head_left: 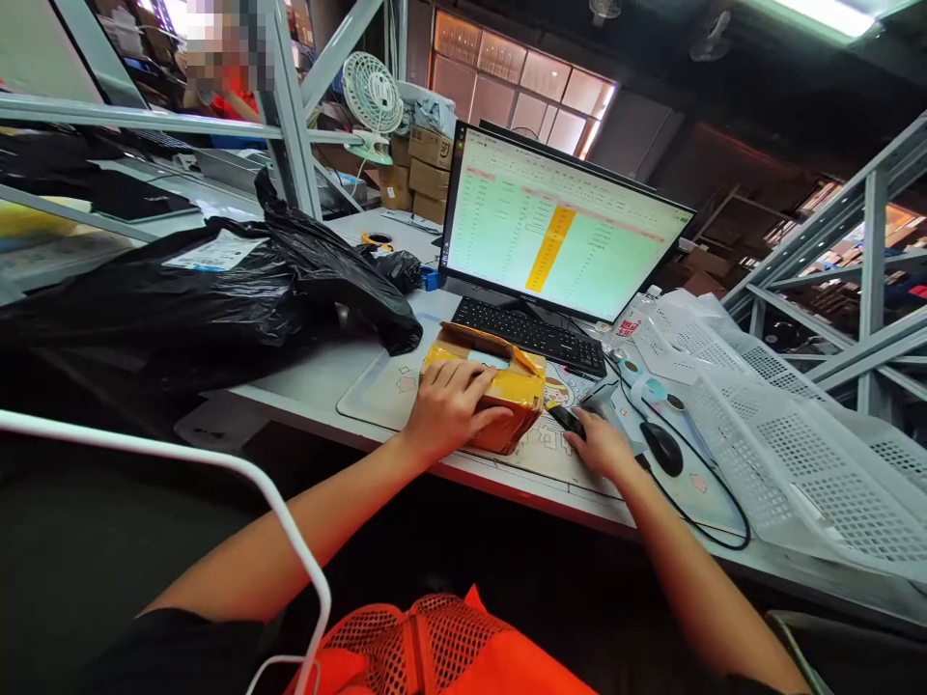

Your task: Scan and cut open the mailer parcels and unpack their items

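My left hand (449, 403) grips a small cardboard box (499, 415) wrapped in yellow-brown tape, its fingers over the top edge and its thumb along the near side. The box's top flap stands up at the back, and something pale shows in the opening. To the right, my right hand (600, 442) closes around a slim black object (565, 418) with a yellow tip, low over the desk mat (383, 391). Its fingers partly cover that object, so its exact kind is unclear. A clear plastic piece (612, 410) lies just beyond this hand.
Behind the box are a keyboard (532, 335) and a lit monitor (557, 227). A black mouse (661, 447) and its cable lie to the right, beside white perforated baskets (803, 454). Black plastic bags (238, 290) cover the left side. A white metal bar (238, 463) crosses the lower left.
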